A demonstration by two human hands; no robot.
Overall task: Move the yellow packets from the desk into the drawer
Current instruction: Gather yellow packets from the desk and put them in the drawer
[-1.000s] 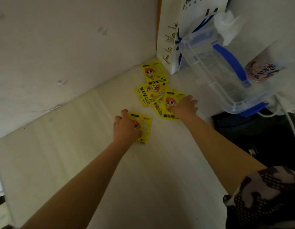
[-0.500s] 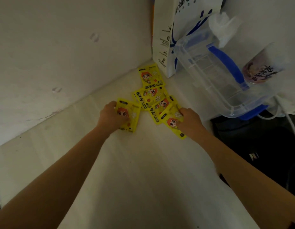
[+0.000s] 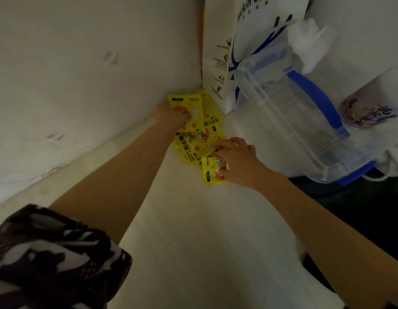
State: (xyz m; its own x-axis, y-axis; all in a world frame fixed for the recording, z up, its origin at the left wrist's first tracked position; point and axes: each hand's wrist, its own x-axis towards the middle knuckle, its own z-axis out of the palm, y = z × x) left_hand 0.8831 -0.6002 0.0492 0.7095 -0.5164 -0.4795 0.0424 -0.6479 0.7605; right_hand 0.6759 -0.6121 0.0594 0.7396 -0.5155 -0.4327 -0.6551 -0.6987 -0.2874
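Several yellow packets with a red cartoon face lie bunched in the desk's far corner by the wall. My left hand (image 3: 171, 115) grips one packet (image 3: 189, 108) at the top of the bunch, holding it over another. My right hand (image 3: 235, 159) grips the nearest packet (image 3: 212, 175) with its thumb underneath, and its fingertips press on the overlapping packets (image 3: 193, 146) in the middle. The white desk top (image 3: 193, 241) runs toward me. No drawer is in view.
A white paper bag (image 3: 224, 52) with blue print stands in the corner behind the packets. A clear plastic box with blue handles (image 3: 300, 121) leans at the right, a drink cup (image 3: 369, 108) beyond it. A dark area (image 3: 360, 219) lies past the desk's right edge.
My left hand has carried its packet away from me to the top of the pile by the wall. My right hand has pulled its packet in, and the spread packets are now bunched together.
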